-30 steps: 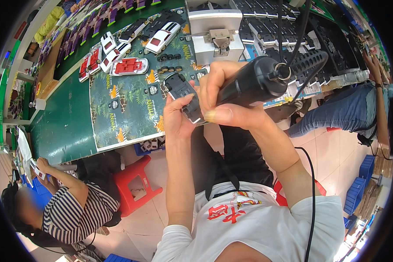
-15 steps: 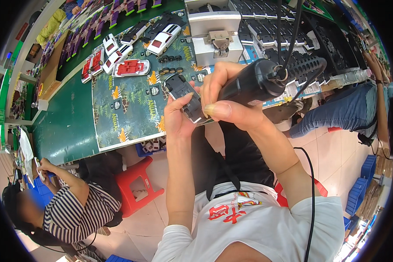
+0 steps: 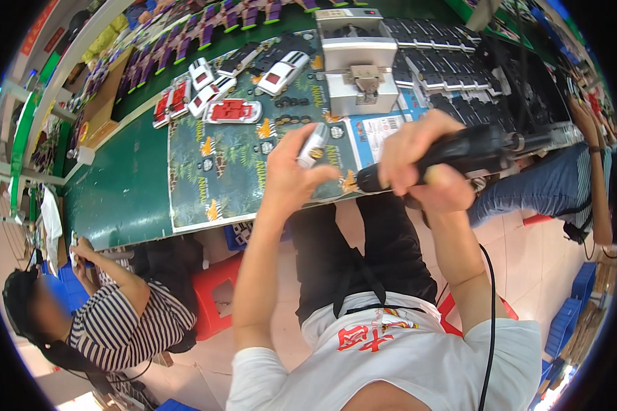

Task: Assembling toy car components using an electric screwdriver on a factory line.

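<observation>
The person wears a white T-shirt [image 3: 428, 353] with 2 short sleeves, a red print [image 3: 358, 338] and a small multicoloured motif [image 3: 397, 319] near the waist, with black trousers [image 3: 399, 257]. The left hand [image 3: 291, 175] and right hand [image 3: 425, 154] are bare; a thin black cable [image 3: 492, 322] crosses the right sleeve [image 3: 514, 353].

A green desk [image 3: 120, 205] crosses the upper half of the frame. On it lie a jungle-patterned mat [image 3: 241, 168] left of centre, bearing white toy cars [image 3: 284, 73] and small dark wheels [image 3: 293, 103]; a pale metal fixture [image 3: 355, 58], upper centre; black car bases [image 3: 452, 68], upper right.
</observation>
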`<state>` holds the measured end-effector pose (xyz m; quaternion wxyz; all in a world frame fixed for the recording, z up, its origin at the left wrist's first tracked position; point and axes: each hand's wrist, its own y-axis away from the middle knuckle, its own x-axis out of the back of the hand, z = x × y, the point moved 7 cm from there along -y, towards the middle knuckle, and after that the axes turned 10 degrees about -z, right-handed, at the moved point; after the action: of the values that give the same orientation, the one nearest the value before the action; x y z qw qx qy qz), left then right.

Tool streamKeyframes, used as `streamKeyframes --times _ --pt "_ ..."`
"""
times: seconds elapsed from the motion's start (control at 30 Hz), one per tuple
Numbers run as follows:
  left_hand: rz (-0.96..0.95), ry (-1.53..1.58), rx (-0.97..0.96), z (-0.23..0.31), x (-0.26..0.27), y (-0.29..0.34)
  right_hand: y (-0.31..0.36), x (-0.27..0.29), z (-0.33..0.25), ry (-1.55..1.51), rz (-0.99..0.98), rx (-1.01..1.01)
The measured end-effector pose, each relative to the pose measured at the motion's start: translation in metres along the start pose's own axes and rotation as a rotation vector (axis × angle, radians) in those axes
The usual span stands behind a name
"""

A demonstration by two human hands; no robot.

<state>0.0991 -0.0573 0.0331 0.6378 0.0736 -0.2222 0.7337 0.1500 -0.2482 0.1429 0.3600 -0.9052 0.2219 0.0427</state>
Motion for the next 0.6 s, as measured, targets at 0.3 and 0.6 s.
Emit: streamKeyframes --times 0.3,0.6 --pt "-0.21 -1.361 0.188 -0.04 0.162 0.075 0.021 0.039 -0.014 0.014 0.078 0.036" --pt "0.328 -0.768 -0.217 0.013 0.085 0.078 0.044 0.045 -0.011 -0.058 0.106 -0.056"
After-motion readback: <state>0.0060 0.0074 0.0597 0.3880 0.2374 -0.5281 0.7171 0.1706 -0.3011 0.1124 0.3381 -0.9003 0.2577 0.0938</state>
